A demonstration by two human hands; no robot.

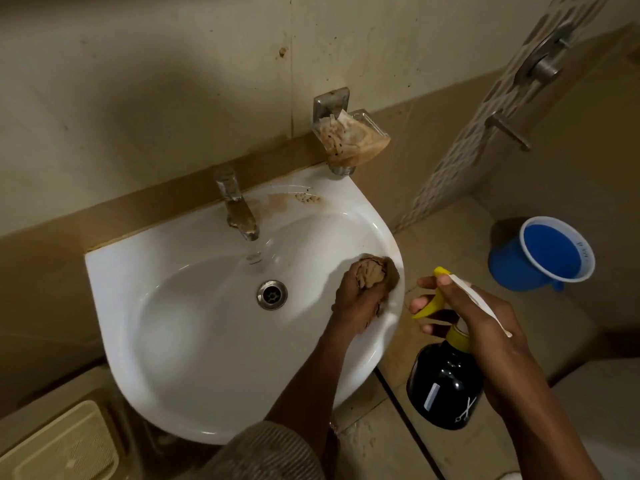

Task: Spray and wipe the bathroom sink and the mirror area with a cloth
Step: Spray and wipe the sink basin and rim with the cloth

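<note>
Nearest the camera, a ribbed sleeve [273, 452] is seen at the bottom edge, and from it the left forearm reaches up into the sink [194, 358]. At the right inner wall of the white basin, just under the rim, a crumpled brown cloth [375, 273] is clenched in the left hand [356, 299] and pressed against the porcelain. Off to the right of the sink, over the floor, a spray bottle [445, 386] is held by its neck in the right hand [478, 320], with fingers curled round the yellow trigger [431, 303].

The cloth is judged soft, light and probably damp; it is best kept bunched in the palm so that pressure is spread. The bottle (dark, with 1 pale label strip) looks rigid and moderately heavy if full, and likely slick when wet, so the neck is the sound place to take it. Brown stains remain by the tap [237, 206], and the drain [272, 294] lies left of the cloth.
</note>
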